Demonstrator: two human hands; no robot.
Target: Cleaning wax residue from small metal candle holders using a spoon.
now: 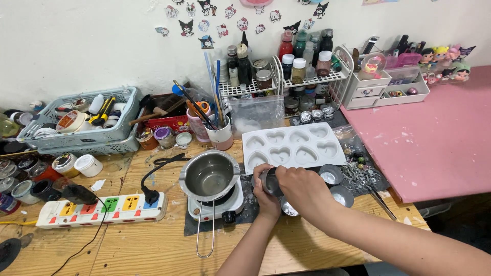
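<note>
Both my hands meet over a small metal tin (269,180) just below the white heart-shaped mould (294,145). My left hand (266,197) grips the tin from below. My right hand (302,188) closes over its right side and top, hiding most of it. A round silvery lid (286,208) lies under my wrists. Left of my hands stands a steel pouring pot (209,176) on a small white hot plate (217,204), its long wire handle pointing toward me.
Two open round tins (331,174) (341,196) lie right of my hands on a dark mat. A white power strip (102,208) lies at the left, a grey basket (84,125) behind it. Jars, brushes and bottle racks line the wall. A pink board (434,133) covers the right.
</note>
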